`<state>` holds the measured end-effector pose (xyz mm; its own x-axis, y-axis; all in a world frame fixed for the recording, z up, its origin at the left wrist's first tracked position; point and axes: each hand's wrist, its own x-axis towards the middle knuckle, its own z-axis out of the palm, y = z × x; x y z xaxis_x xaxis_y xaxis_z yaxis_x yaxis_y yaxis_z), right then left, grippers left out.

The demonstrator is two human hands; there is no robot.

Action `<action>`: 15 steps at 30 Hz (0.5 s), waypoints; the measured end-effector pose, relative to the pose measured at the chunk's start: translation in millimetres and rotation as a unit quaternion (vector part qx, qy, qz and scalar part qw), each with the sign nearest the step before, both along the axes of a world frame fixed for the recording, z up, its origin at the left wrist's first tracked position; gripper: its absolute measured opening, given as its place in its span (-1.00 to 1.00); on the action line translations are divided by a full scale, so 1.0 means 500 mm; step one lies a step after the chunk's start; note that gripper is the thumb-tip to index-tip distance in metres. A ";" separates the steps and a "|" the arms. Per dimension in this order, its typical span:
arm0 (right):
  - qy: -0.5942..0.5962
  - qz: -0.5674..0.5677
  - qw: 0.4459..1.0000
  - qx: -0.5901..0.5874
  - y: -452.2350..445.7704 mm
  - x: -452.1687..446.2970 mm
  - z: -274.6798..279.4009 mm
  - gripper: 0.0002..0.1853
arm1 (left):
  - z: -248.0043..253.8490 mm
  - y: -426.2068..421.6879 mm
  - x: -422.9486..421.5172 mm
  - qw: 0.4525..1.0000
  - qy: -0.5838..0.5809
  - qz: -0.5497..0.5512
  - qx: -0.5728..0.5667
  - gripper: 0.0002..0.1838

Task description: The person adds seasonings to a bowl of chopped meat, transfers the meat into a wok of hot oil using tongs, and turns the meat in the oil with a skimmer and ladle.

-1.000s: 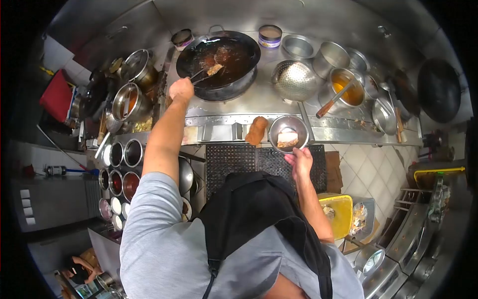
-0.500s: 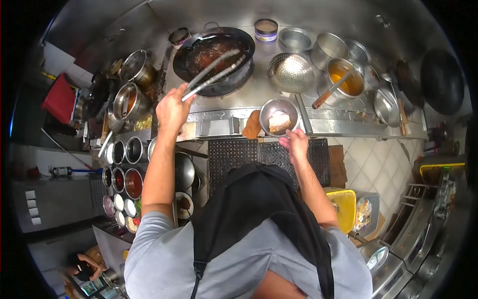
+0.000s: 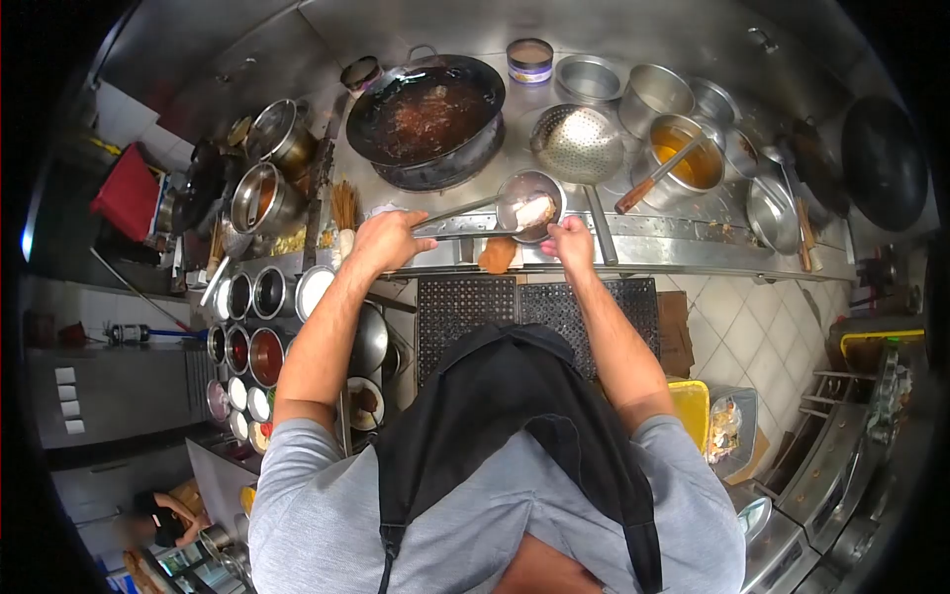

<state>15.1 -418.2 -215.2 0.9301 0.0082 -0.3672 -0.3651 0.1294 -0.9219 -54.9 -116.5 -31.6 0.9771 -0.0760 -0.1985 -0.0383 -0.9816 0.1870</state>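
Note:
My left hand (image 3: 388, 243) is closed around the handle end of metal tongs (image 3: 465, 236). The tips of the tongs reach into a small metal bowl (image 3: 554, 185). Inside it, at the tips, lies a pale piece of food (image 3: 535, 211) with browned parts; whether the tongs pinch it I cannot tell. My right hand (image 3: 572, 246) grips the near right rim of the bowl, which is held over the counter's front edge. Behind and left stands a black wok (image 3: 366, 153) of dark bubbling liquid. An orange-brown cloth (image 3: 497, 254) lies just below the bowl.
A perforated strainer (image 3: 579, 144) rests behind the bowl, its handle pointing toward me. Right of it is a pot (image 3: 665, 173) of amber liquid with a wooden-handled ladle (image 3: 643, 191). A bamboo brush (image 3: 343, 206) stands left. Several seasoning containers (image 3: 267, 354) fill the left side.
The tongs have come down from over the wok, rightward into the bowl. My right hand has brought the bowl slightly up and left. The piece of food has shifted within the bowl.

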 end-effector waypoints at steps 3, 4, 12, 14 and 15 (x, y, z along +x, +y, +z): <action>-0.010 0.014 1.000 0.014 -0.003 0.003 0.001 -0.78 | -0.017 -0.004 0.021 1.000 0.016 -0.005 0.009 -0.39; -0.008 0.006 1.000 0.024 -0.003 0.003 0.003 -0.78 | -0.022 -0.004 0.027 1.000 0.016 -0.008 0.010 -0.39; 0.021 -0.044 0.996 0.076 -0.017 -0.006 0.001 -0.79 | 0.014 0.021 0.035 0.999 -0.017 0.024 -0.041 -0.40; 0.020 -0.060 0.995 0.083 -0.033 -0.017 -0.003 -0.81 | 0.037 0.038 0.042 0.996 -0.050 0.049 -0.055 -0.41; 0.020 -0.074 0.993 0.090 -0.041 -0.030 0.008 -0.82 | 0.043 0.056 0.054 0.994 -0.073 0.057 -0.059 -0.41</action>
